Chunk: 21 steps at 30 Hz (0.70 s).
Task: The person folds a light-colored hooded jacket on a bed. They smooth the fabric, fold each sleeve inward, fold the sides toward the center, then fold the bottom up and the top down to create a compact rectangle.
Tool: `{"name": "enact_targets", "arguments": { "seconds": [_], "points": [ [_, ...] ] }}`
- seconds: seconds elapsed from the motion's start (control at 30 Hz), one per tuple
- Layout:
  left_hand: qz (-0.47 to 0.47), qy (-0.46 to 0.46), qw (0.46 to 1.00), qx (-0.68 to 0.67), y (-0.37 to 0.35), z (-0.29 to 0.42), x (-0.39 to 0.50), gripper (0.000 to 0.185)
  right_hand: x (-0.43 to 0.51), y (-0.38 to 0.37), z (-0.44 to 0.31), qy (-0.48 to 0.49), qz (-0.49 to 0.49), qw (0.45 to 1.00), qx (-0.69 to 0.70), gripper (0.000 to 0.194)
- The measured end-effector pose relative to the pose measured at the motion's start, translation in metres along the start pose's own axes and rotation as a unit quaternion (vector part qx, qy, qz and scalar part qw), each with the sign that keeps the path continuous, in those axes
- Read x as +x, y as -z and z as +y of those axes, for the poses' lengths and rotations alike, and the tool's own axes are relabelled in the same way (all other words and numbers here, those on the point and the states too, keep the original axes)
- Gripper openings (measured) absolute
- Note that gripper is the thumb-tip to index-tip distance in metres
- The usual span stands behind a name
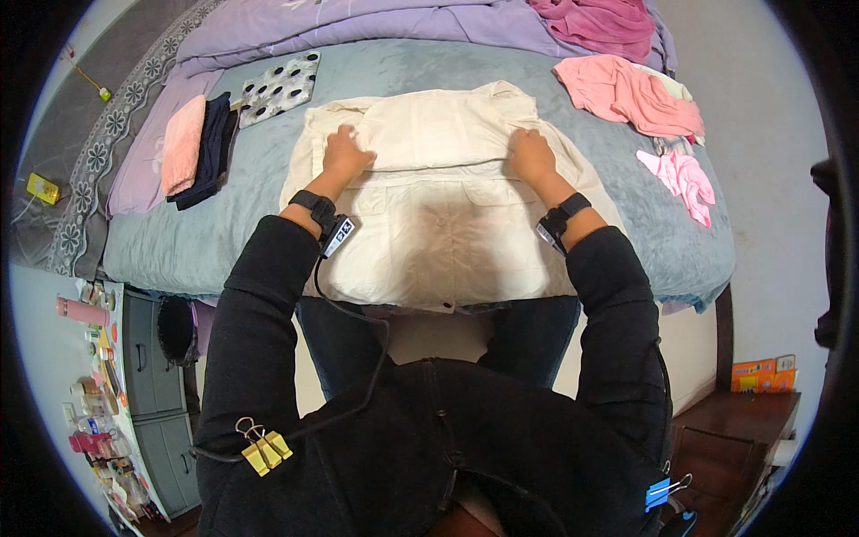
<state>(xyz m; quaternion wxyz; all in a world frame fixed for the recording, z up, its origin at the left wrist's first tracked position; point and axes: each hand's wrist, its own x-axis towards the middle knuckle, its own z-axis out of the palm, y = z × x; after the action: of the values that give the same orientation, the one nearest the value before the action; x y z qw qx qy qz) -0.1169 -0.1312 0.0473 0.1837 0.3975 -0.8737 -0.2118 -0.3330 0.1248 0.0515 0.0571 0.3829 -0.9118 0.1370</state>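
A cream button-front jacket (429, 221) lies spread on the bed before me, its flap pockets and button placket facing up. Its far part is turned over toward me, and the fold's edge runs straight across between my hands. My left hand (345, 158) grips the left end of this folded layer, its fingers curled into the cloth. At the right end, my right hand (533, 158) holds the same layer, with the fingertips partly hidden. A dark shadow falls over the jacket's near half.
The bed has a grey-blue plush cover (255, 248). Left are a folded peach cloth (184, 144), dark folded clothes (213, 148) and a polka-dot folded cloth (282, 87). Pink garments (631, 94) lie right. A purple quilt (376, 27) spans the far side. A cable (376, 376) hangs from my left wrist.
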Motion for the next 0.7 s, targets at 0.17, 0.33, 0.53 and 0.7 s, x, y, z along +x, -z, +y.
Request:
{"name": "enact_targets", "arguments": {
  "seconds": [0.17,0.33,0.53,0.7],
  "points": [
    [0.075,-0.289,0.939,0.172,-0.02,0.036,-0.007,0.065,0.009,-0.008,-0.06,0.237,0.136,0.962,0.022,0.051],
    [-0.21,-0.287,0.896,0.267,-0.042,0.043,-0.022,0.069,0.004,-0.043,-0.065,0.182,-0.142,0.973,-0.022,0.078],
    [-0.313,-0.248,0.874,0.275,-0.028,-0.008,-0.017,0.08,0.01,-0.058,0.004,0.066,-0.217,0.973,-0.048,0.093],
    [-0.398,-0.251,0.852,0.23,-0.002,-0.024,-0.005,0.081,0.01,-0.036,0.016,0.022,-0.256,0.963,-0.078,0.096]
  ]
}}
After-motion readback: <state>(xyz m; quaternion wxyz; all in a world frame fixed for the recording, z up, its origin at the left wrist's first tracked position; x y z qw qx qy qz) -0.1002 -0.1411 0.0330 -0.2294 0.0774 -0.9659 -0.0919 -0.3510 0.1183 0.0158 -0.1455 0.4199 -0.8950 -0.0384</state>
